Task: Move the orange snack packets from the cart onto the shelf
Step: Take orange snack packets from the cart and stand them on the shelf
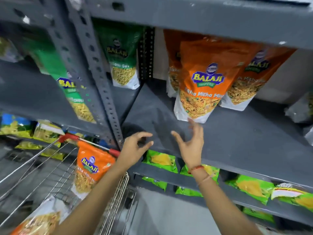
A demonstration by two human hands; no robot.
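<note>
Three orange Balaji snack packets stand upright on the grey shelf: a front one, one behind it at the left, one at the right. My right hand is open just below the front packet, fingertips near its bottom edge, holding nothing. My left hand hovers at the shelf's front edge, fingers loosely curled and empty. In the wire cart at lower left another orange packet leans upright, and one more lies at the bottom edge.
Green Balaji packets stand at the shelf's back left and on the neighbouring bay. A perforated grey upright divides the bays. Green and yellow packets fill the lower shelves. The cart's red handle is close to the upright.
</note>
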